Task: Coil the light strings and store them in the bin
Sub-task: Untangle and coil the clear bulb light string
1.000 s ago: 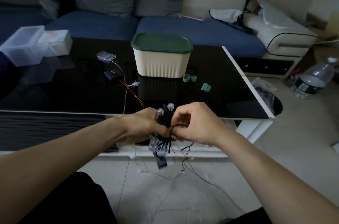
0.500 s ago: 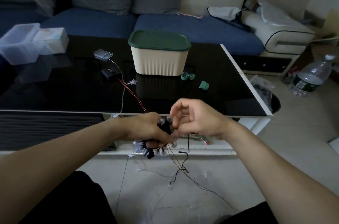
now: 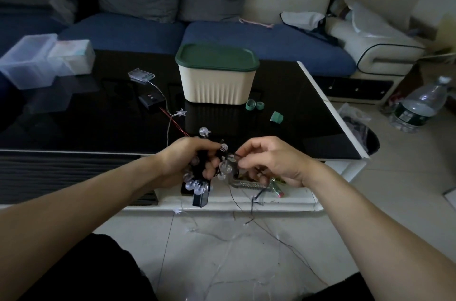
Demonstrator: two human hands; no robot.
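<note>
From the head view I see my left hand [image 3: 183, 165] gripping the coil [image 3: 209, 167] of bulb lights in front of the table [image 3: 320, 113] edge, fingers curled round the bundle; my right hand [image 3: 269, 162] pinches the loose wire [image 3: 237, 198] beside it. I judge the string light, limp and springy, the bulbs fragile: hold the bundle's middle, not the bulbs. The bin [image 3: 217, 78] sits lidded on the table, well apart.

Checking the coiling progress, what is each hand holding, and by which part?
Left hand grips the coiled light string round its middle; right hand pinches its loose black wire.
</note>
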